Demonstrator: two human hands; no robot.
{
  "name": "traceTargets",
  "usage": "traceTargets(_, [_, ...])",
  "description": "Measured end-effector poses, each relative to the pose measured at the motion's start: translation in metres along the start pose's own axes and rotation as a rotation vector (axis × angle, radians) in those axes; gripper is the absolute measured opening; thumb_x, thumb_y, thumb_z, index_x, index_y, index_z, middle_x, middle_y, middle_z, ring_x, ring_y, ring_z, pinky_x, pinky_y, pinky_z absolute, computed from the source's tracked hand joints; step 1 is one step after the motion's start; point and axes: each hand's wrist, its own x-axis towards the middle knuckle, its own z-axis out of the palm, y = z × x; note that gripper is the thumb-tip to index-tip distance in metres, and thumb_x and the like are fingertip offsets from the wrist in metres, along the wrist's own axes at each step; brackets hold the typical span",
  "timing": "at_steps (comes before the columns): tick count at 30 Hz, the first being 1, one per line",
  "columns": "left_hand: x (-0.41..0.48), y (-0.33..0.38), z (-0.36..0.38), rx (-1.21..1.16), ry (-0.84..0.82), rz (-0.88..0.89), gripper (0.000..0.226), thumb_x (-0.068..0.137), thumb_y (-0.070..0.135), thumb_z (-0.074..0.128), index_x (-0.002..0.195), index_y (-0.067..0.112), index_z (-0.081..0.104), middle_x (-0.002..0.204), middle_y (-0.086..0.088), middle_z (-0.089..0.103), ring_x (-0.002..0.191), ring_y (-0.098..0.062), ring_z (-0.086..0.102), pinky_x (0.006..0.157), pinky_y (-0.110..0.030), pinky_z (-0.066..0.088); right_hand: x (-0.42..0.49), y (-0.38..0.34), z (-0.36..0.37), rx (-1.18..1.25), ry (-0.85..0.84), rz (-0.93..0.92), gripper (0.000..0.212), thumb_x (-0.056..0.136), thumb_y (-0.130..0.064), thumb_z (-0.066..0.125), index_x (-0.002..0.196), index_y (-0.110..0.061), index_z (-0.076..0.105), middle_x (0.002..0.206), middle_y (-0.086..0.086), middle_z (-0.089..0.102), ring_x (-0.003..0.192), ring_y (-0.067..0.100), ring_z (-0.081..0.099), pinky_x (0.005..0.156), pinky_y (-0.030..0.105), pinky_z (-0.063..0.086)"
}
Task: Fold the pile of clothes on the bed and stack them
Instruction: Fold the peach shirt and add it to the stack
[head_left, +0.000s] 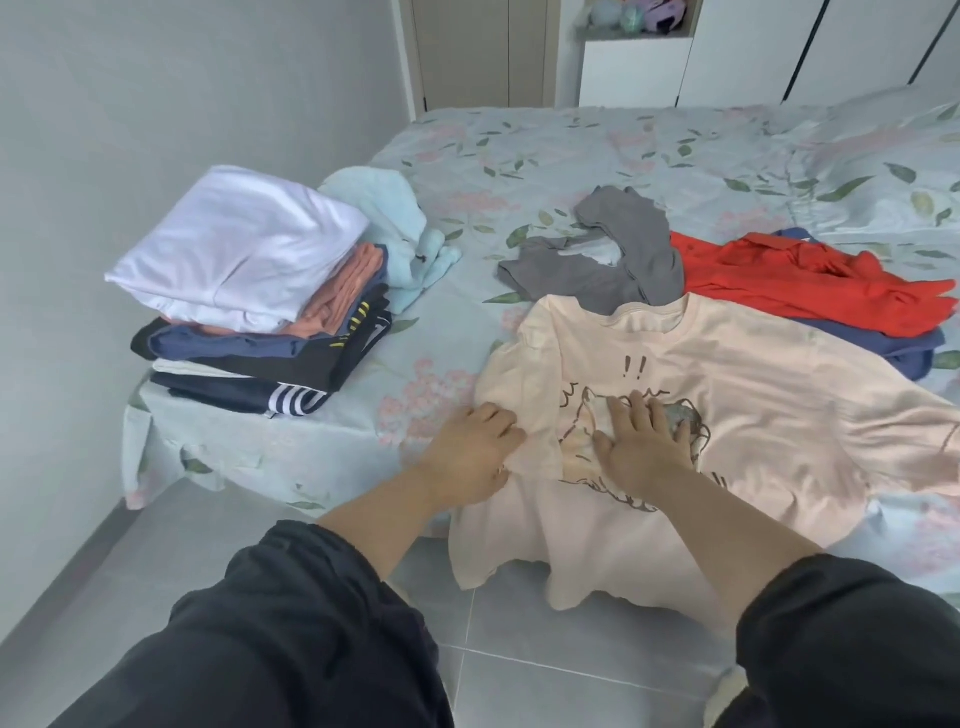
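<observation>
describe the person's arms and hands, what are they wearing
Both arms wear loose black long sleeves, the left sleeve and right sleeve bunched at gathered cuffs partway up the forearms. The left hand and right hand are bare: no gloves or watch in view.

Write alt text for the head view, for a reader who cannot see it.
A person's right hand presses flat on a peach cat-print T-shirt spread on a floral bed, the left hand at its sleeve. A folded stack sits to the left; a grey garment and a red garment lie unfolded behind.
</observation>
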Motion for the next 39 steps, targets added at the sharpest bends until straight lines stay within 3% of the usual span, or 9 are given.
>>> traceTargets(2, [0.005, -0.001, -0.01, -0.272, 0.174, -0.16, 0.032, 0.084, 0.022, 0.045, 0.103, 0.005, 0.065, 0.104, -0.012, 0.064, 0.1, -0.03, 0.057, 0.08, -0.04, 0.047, 0.001, 0.0, 0.0, 0.003, -0.001, -0.002, 0.062, 0.096, -0.051, 0.017, 0.151, -0.031, -0.001, 0.16, -0.004, -0.01, 0.146, 0.02, -0.012, 0.116, 0.052, -0.004])
traceTargets(5, [0.012, -0.039, -0.035, -0.582, 0.478, -0.769, 0.037, 0.089, 0.024, 0.03, 0.094, 0.006, 0.061, 0.092, -0.017, 0.068, 0.086, -0.033, 0.063, 0.074, -0.038, 0.048, 0.003, 0.001, 0.001, 0.006, -0.005, -0.002, 0.062, 0.096, -0.051, 0.018, 0.151, -0.031, -0.001, 0.16, -0.004, -0.01, 0.146, 0.02, -0.012, 0.116, 0.052, -0.004])
traceTargets(8, [0.003, -0.091, -0.051, -0.765, 0.289, -1.247, 0.027, 0.096, 0.022, 0.047, 0.111, 0.004, 0.062, 0.114, -0.015, 0.065, 0.109, -0.031, 0.06, 0.089, -0.035, 0.045, 0.003, 0.001, 0.0, -0.002, -0.019, -0.001, 0.062, 0.096, -0.051, 0.018, 0.151, -0.031, -0.001, 0.16, -0.004, -0.011, 0.146, 0.021, -0.012, 0.116, 0.053, -0.004])
traceTargets(11, [-0.001, -0.101, -0.043, -1.065, 0.439, -1.439, 0.035, 0.095, 0.013, 0.051, 0.13, 0.004, 0.052, 0.13, -0.014, 0.056, 0.122, -0.029, 0.052, 0.095, -0.027, 0.04, 0.002, 0.0, 0.0, -0.009, -0.013, 0.0, 0.062, 0.096, -0.051, 0.018, 0.151, -0.031, 0.0, 0.16, -0.004, -0.01, 0.146, 0.021, -0.012, 0.116, 0.052, -0.004])
traceTargets(16, [0.0, -0.063, -0.015, -0.976, 0.48, -1.416, 0.058, 0.089, 0.017, 0.052, 0.143, 0.008, 0.033, 0.14, -0.017, 0.046, 0.128, -0.035, 0.043, 0.104, -0.043, 0.038, 0.001, 0.001, 0.0, -0.004, -0.011, -0.005, 0.062, 0.096, -0.051, 0.018, 0.151, -0.03, 0.0, 0.16, -0.003, -0.009, 0.146, 0.021, -0.012, 0.116, 0.053, -0.004])
traceTargets(23, [-0.011, -0.063, -0.007, -0.845, 0.371, -1.226, 0.042, 0.082, 0.008, 0.051, 0.123, 0.009, 0.045, 0.096, -0.007, 0.058, 0.101, -0.035, 0.059, 0.069, -0.031, 0.04, 0.001, -0.001, -0.001, 0.002, -0.006, -0.006, 0.062, 0.096, -0.05, 0.017, 0.151, -0.03, -0.001, 0.16, -0.002, -0.009, 0.146, 0.021, -0.012, 0.115, 0.053, -0.005])
traceTargets(28, [-0.013, -0.066, -0.01, -0.33, -0.084, -1.136, 0.095, 0.075, 0.016, 0.072, 0.149, 0.02, 0.011, 0.14, -0.01, 0.034, 0.128, -0.031, 0.037, 0.096, -0.042, 0.039, 0.002, -0.003, 0.001, -0.007, 0.043, 0.01, 0.061, 0.094, -0.045, 0.021, 0.15, -0.026, 0.009, 0.16, -0.001, 0.002, 0.146, 0.023, -0.002, 0.114, 0.055, -0.003])
traceTargets(34, [0.042, -0.071, -0.022, -0.249, 0.209, -0.783, 0.059, 0.091, 0.016, 0.045, 0.147, 0.015, 0.028, 0.149, -0.009, 0.036, 0.14, -0.029, 0.024, 0.112, -0.043, 0.023, 0.007, -0.018, -0.004, -0.03, 0.322, 0.004, 0.057, 0.083, -0.043, 0.021, 0.122, -0.012, 0.048, 0.128, 0.012, 0.046, 0.122, 0.031, 0.036, 0.11, 0.053, 0.016])
traceTargets(39, [0.088, -0.086, -0.013, -0.435, -0.003, -0.754, 0.043, 0.098, 0.036, 0.04, 0.133, 0.011, 0.046, 0.13, -0.015, 0.054, 0.122, -0.034, 0.045, 0.099, -0.04, 0.036, 0.015, -0.012, 0.007, 0.008, 0.283, -0.045, 0.061, 0.087, -0.044, 0.024, 0.141, -0.018, 0.026, 0.155, 0.01, 0.015, 0.143, 0.027, 0.008, 0.115, 0.052, 0.003])
